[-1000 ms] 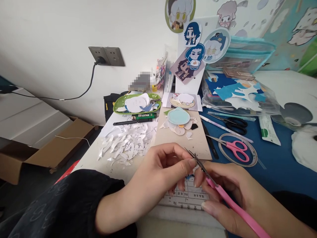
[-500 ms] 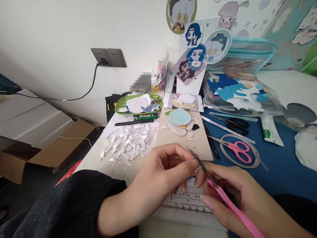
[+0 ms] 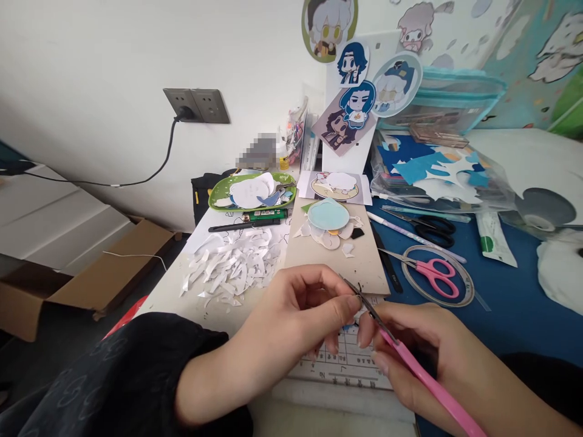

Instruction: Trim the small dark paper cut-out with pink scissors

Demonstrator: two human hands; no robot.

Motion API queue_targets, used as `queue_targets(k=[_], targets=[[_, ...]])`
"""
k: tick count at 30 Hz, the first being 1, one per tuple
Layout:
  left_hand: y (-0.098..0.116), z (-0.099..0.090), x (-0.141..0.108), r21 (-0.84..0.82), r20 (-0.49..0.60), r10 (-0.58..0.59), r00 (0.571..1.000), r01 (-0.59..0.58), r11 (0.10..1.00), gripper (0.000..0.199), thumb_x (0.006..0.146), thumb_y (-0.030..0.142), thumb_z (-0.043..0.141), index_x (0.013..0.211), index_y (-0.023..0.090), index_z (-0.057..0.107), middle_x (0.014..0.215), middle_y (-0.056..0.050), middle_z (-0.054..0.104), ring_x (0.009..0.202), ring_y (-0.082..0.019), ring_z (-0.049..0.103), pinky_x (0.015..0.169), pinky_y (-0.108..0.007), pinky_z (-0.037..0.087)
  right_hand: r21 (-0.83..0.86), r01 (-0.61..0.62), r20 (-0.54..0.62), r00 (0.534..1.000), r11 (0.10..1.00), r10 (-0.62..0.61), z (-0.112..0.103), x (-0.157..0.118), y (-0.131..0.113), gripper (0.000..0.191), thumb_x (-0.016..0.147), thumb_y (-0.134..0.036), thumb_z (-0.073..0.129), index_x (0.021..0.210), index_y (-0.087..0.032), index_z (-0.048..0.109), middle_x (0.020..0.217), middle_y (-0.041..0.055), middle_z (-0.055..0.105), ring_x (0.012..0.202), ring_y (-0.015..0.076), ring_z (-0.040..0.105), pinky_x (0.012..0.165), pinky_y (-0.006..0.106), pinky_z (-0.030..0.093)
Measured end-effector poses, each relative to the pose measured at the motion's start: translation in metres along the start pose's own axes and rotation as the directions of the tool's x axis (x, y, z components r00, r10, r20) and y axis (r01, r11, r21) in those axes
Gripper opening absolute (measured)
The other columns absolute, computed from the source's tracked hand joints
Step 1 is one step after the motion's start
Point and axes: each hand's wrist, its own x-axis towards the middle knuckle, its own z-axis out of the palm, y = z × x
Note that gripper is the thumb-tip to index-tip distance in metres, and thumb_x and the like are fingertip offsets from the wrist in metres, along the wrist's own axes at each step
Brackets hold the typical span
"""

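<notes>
Cardboard box [image 3: 91, 279], far left of beige board [image 3: 367, 261], cut off at frame edge. Paper scraps [image 3: 234, 264] heaped left of board. Left hand [image 3: 310, 309] before board: fingers curled, thumb and forefinger nearly closed; anything pinched there hidden. Held pink scissors [image 3: 421, 366] before board's near edge, blades by left hand, handle end cut off below. Right hand [image 3: 439, 340] half-curled round handle, some fingers hidden. White bundle [image 3: 562, 273], far right of board, cropped, unidentifiable.

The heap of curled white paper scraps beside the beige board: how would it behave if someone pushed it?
The heap of curled white paper scraps would probably spread apart rather than slide as one, since the pieces lie loose and overlapping. It's likely very light, as they look thin. The narrow, curling strips suggest each would bend easily.
</notes>
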Motion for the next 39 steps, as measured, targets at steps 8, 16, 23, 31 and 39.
queue_targets(k=[8,16,23,31,39], targets=[[0.004,0.0,-0.001,0.03,-0.013,-0.046,0.999,0.046,0.998,0.013,0.077,0.025,0.064,0.069,0.016,0.057,0.047,0.006,0.052,0.039,-0.005,0.042,0.035,-0.012,0.033,-0.02,-0.002,0.009,1.0,1.0,0.002,-0.002,0.001,0.001,0.028,0.065,0.001,0.048,0.077,-0.024,0.054,0.059,-0.0064,0.045,0.054,0.0116,0.04,0.049,0.022,0.033],[0.003,-0.003,0.002,0.05,0.005,-0.052,0.999,0.051,0.997,0.014,0.077,0.026,0.064,0.069,0.016,0.059,0.049,0.005,0.054,0.04,-0.005,0.044,0.035,-0.011,0.035,-0.08,0.005,0.003,1.0,0.997,-0.005,-0.004,0.004,0.003,0.027,0.063,0.0,0.05,0.076,-0.023,0.056,0.059,-0.0061,0.048,0.054,0.0121,0.044,0.05,0.022,0.038],[0.0,-0.001,0.004,0.0,-0.001,-0.02,1.0,0.02,1.0,0.016,0.079,0.027,0.064,0.069,0.015,0.061,0.049,0.004,0.057,0.038,-0.004,0.044,0.034,-0.009,0.036,-0.118,0.063,-0.125,0.989,0.991,-0.078,0.002,0.007,0.013,0.03,0.061,0.001,0.051,0.079,-0.023,0.058,0.065,-0.0046,0.057,0.055,0.013,0.051,0.051,0.023,0.042],[0.002,0.001,0.003,-0.019,-0.026,-0.009,1.0,0.009,1.0,0.017,0.08,0.027,0.063,0.068,0.015,0.06,0.048,0.005,0.056,0.038,-0.004,0.044,0.034,-0.009,0.035,-0.042,0.035,-0.081,0.996,0.998,-0.039,-0.004,0.002,0.002,0.022,0.067,-0.002,0.051,0.076,-0.022,0.056,0.064,-0.0041,0.052,0.056,0.0124,0.047,0.05,0.022,0.04],[0.001,0.001,0.001,0.025,-0.053,-0.029,0.998,0.03,0.999,0.018,0.078,0.027,0.064,0.066,0.015,0.059,0.055,0.004,0.057,0.04,-0.004,0.045,0.035,-0.011,0.036,0.244,0.01,0.083,0.996,0.97,-0.031,-0.006,0.001,0.002,0.014,0.07,-0.01,0.057,0.078,-0.021,0.053,0.052,-0.0099,0.034,0.049,0.009,0.03,0.046,0.023,0.025]])
